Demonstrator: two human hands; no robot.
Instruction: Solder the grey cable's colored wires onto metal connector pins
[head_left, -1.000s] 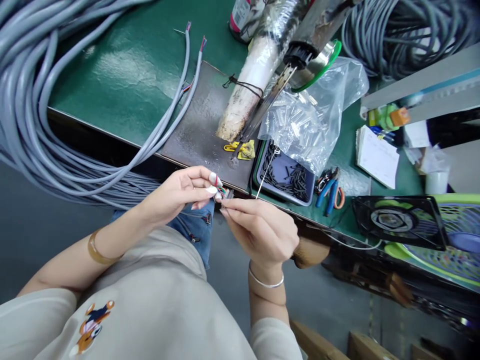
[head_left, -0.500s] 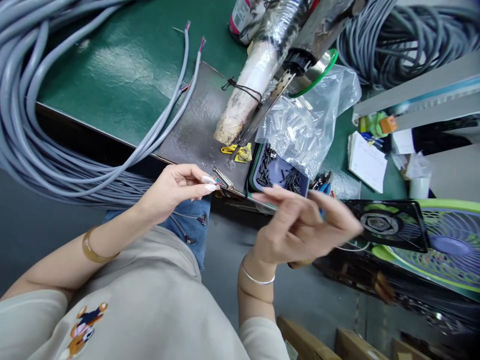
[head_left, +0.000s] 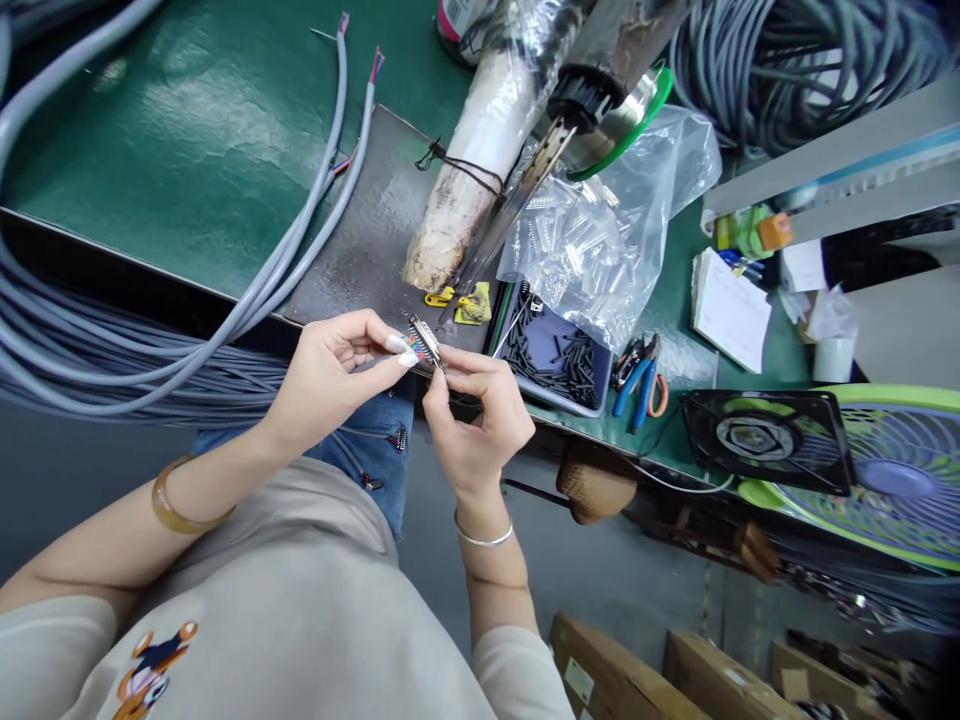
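Note:
Colored wires at a metal multi-pin connector [head_left: 425, 340] are pinched between the thumb and fingers of my left hand [head_left: 337, 365]. My right hand [head_left: 480, 410] is closed at the connector's right end, its thumb and fingertips together; whether it grips the connector or something small there is hard to tell. Both hands are over the front edge of a dark mat [head_left: 360, 250]. Just behind the connector are a yellow cutter [head_left: 439, 298] and a yellow sponge piece [head_left: 474, 304]. A tray [head_left: 600, 390] of small black tubes stands right of them.
Grey cables [head_left: 300, 240] run across the bench's left side. A wrapped roll [head_left: 465, 180] and a soldering iron [head_left: 517, 205] hang over the mat. A plastic bag [head_left: 600, 240], pliers [head_left: 643, 390], a notepad [head_left: 729, 310] and a fan [head_left: 892, 480] are to the right.
My right hand has come left from over the tray to the connector, and its spread fingers have closed. The black tubes and pliers are now uncovered. The view has shifted slightly.

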